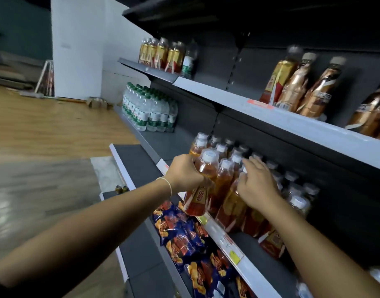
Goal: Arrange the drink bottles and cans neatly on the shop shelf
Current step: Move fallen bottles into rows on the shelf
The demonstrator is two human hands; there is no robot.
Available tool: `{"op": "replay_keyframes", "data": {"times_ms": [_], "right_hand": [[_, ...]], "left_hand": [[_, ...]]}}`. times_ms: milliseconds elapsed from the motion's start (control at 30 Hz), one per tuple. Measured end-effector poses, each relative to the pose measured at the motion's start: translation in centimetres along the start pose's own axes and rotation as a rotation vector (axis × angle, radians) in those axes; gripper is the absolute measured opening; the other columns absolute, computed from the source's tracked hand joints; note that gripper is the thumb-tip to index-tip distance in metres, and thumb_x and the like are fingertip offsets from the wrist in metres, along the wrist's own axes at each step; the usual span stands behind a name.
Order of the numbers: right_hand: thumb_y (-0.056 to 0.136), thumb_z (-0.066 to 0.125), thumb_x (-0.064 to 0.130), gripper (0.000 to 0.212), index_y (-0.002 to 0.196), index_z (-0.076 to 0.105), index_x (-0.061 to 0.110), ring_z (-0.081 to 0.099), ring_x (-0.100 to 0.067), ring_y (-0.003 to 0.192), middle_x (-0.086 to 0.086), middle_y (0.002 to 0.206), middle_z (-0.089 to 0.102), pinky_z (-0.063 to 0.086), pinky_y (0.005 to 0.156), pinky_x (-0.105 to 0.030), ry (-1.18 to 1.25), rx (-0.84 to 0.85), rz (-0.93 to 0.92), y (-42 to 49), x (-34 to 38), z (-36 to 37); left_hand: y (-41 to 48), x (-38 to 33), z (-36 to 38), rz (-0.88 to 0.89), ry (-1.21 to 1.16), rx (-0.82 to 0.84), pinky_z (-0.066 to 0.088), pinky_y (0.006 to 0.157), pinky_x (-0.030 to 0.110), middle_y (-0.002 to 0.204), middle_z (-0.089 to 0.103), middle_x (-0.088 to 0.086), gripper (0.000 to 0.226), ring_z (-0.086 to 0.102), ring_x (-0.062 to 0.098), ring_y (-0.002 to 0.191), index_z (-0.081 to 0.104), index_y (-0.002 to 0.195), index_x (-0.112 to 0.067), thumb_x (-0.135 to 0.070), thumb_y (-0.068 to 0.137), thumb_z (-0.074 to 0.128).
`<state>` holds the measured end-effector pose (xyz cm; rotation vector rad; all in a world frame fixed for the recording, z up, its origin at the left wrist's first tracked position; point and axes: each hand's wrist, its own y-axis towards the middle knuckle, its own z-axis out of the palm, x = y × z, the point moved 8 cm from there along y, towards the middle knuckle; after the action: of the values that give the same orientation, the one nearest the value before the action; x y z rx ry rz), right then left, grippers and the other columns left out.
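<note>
**Amber bottle being held at the shelf's front rim**

An amber drink bottle [197, 200] with a white cap and a red-and-gold label is being gripped by the left hand [184, 173], the fingers being wrapped round its upper body from the left side. It is being held tilted, with its base at the front rim of the middle shelf [226, 240], above blue snack bags [184, 233] on the tier below. The left forearm is being stretched forward and upward from the lower left, a pale band [166, 184] being worn at the wrist. The right hand [257, 186] is being laid, back upward and fingers bent, over the caps and necks of the bottle cluster [225, 186] standing on that shelf, just beside the held bottle. Whether any one of them is being pinched cannot be told. The right forearm is being reached in from the lower right.
</note>
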<state>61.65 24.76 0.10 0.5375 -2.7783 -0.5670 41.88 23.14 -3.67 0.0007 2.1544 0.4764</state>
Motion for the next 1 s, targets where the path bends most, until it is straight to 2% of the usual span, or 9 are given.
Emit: {"op": "replay_keyframes", "data": {"times_ms": [100,200,300,400,500,633,833,1000], "right_hand": [[0.101,0.039,0.017,0.054,0.154,0.032,0.008,0.012,-0.023,0.152,-0.011,0.163,0.025,0.01,0.124,-0.033,0.03,0.018,-0.04,2.5,1.2,1.5],[0.101,0.037,0.017,0.055,0.155,0.028,0.008,0.01,-0.025,0.153,-0.013,0.163,0.022,0.01,0.125,-0.037,0.028,0.059,-0.102,4.6,2.8,3.2],[0.102,0.037,0.021,0.056,0.156,0.026,0.011,0.008,-0.024,0.153,-0.01,0.164,0.02,0.011,0.125,-0.04,0.015,0.101,-0.128,6.2,3.9,4.7],[0.101,0.038,0.022,0.058,0.156,0.025,0.014,0.008,-0.025,0.153,-0.01,0.165,0.018,0.011,0.125,-0.039,-0.011,0.135,-0.144,7.9,4.9,6.0],[0.101,0.037,0.023,0.058,0.157,0.023,0.015,0.006,-0.025,0.153,-0.01,0.165,0.017,0.012,0.124,-0.042,-0.04,0.166,-0.118,9.7,5.4,7.0],[0.102,0.037,0.025,0.059,0.158,0.019,0.015,0.006,-0.026,0.153,-0.009,0.166,0.015,0.012,0.124,-0.043,-0.104,0.203,-0.081,12.1,6.1,8.3],[0.102,0.038,0.027,0.062,0.159,0.015,0.017,0.007,-0.023,0.154,-0.007,0.167,0.012,0.012,0.124,-0.041,-0.165,0.252,-0.005,15.5,6.6,10.3],[0.102,0.038,0.033,0.065,0.16,0.01,0.026,0.011,-0.019,0.153,0.001,0.167,0.008,0.016,0.124,-0.04,-0.207,0.288,0.064,16.2,6.0,12.1]], "left_hand": [[1.6,1.4,-1.2,-0.054,0.023,-0.057,0.044,0.049,0.03,0.062,0.058,-0.003,0.05,0.052,0.014,0.058,0.061,0.069,-0.006,-0.041,0.051,0.092],[2.9,2.7,-2.1,-0.082,0.046,-0.113,0.047,0.05,0.036,0.061,0.056,-0.002,0.053,0.05,0.015,0.057,0.061,0.069,-0.002,-0.041,0.05,0.092],[3.9,4.2,-2.6,-0.114,0.059,-0.128,0.052,0.055,0.04,0.065,0.063,0.002,0.053,0.056,0.017,0.06,0.065,0.072,-0.001,-0.04,0.05,0.092],[5.3,5.8,-2.9,-0.127,0.068,-0.115,0.056,0.058,0.039,0.075,0.07,0.004,0.048,0.066,0.022,0.069,0.068,0.077,-0.007,-0.04,0.051,0.092],[7.3,7.2,-3.2,-0.133,0.074,-0.101,0.058,0.064,0.042,0.08,0.072,0.008,0.05,0.068,0.024,0.076,0.069,0.081,-0.005,-0.039,0.052,0.092],[10.2,8.6,-3.8,-0.132,0.076,-0.088,0.054,0.058,0.033,0.076,0.07,0.006,0.048,0.065,0.02,0.071,0.067,0.076,-0.005,-0.039,0.053,0.091],[15.1,10.6,-4.1,-0.096,0.046,-0.02,0.058,0.066,0.04,0.079,0.072,0.008,0.049,0.067,0.021,0.075,0.069,0.078,-0.004,-0.04,0.053,0.091],[18.8,12.5,-3.5,-0.065,0.031,0.021,0.058,0.058,0.037,0.074,0.07,0.003,0.043,0.065,0.016,0.069,0.067,0.073,-0.009,-0.036,0.051,0.091]]}}
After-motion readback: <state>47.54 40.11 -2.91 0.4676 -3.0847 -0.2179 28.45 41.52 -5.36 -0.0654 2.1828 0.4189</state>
